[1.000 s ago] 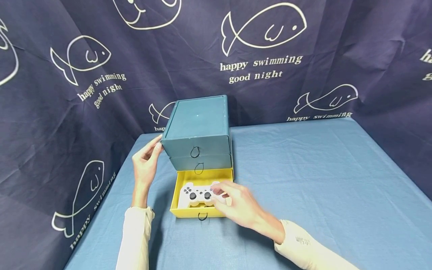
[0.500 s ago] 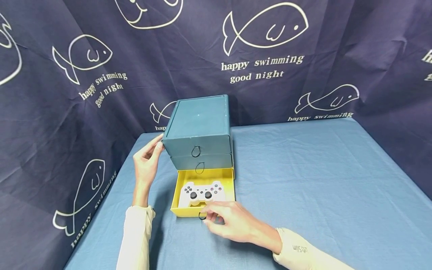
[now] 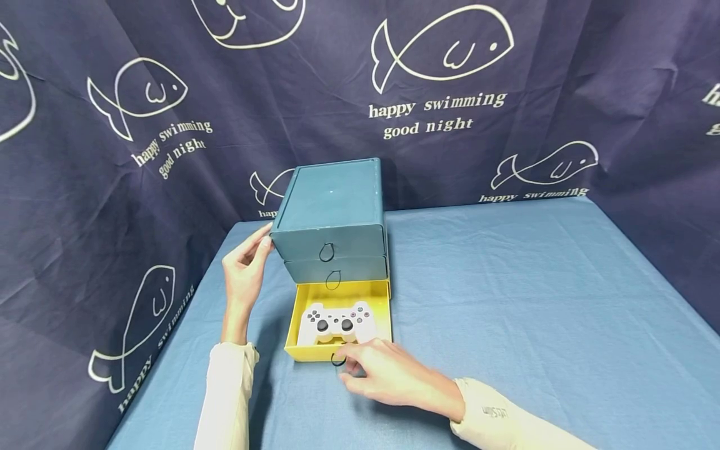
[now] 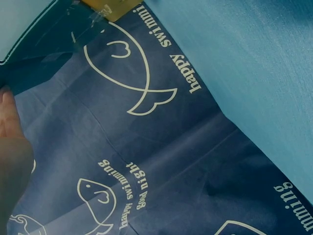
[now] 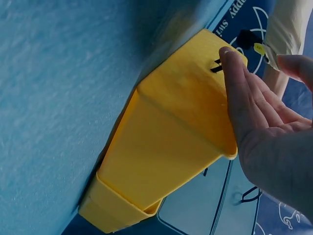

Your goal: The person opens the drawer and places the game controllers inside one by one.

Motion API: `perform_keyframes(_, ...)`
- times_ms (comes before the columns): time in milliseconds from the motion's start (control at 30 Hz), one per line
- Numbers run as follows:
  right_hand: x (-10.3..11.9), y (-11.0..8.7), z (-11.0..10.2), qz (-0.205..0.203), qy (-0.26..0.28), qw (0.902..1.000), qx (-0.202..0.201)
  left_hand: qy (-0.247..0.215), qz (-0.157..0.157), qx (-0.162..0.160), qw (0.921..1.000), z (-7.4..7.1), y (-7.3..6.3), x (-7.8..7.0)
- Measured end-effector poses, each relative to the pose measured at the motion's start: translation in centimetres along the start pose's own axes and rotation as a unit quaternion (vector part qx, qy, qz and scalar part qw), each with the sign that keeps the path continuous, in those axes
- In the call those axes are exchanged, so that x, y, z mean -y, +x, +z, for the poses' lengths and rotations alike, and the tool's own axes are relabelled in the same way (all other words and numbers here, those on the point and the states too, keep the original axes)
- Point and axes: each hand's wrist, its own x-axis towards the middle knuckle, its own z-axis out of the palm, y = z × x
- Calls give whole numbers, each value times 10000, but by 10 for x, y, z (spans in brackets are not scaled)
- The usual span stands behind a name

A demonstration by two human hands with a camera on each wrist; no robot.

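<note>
A stack of drawers (image 3: pixel 332 197) stands on the blue cloth, its two upper dark teal levels closed. Below them a yellow drawer (image 3: pixel 304 354) is pulled out, with a white game controller (image 3: pixel 336 322) lying in it. My left hand (image 3: pixel 244 269) touches the upper left front corner of the stack with thumb and fingertips. My right hand (image 3: pixel 382 372) is at the yellow drawer's front, fingers extended and thumb apart. In the right wrist view its fingertips (image 5: pixel 231 58) reach the front panel beside the black loop pull (image 5: pixel 216 66).
Black loop pulls hang on the teal drawer fronts, such as the top loop (image 3: pixel 327 252). Blue cloth (image 3: pixel 506 300) covers the table. A navy curtain (image 3: pixel 315 94) with white fish drawings stands behind and along both sides.
My right hand has come off the controller and moved down to the front of the yellow drawer. The controller has stayed in the drawer. My left hand has kept its place.
</note>
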Motion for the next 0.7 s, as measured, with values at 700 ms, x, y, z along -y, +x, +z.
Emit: perform_keyframes(700, -2, 5, 9, 365, -138, 9983, 435, -21, 14, -5, 10000, 0, 0, 0)
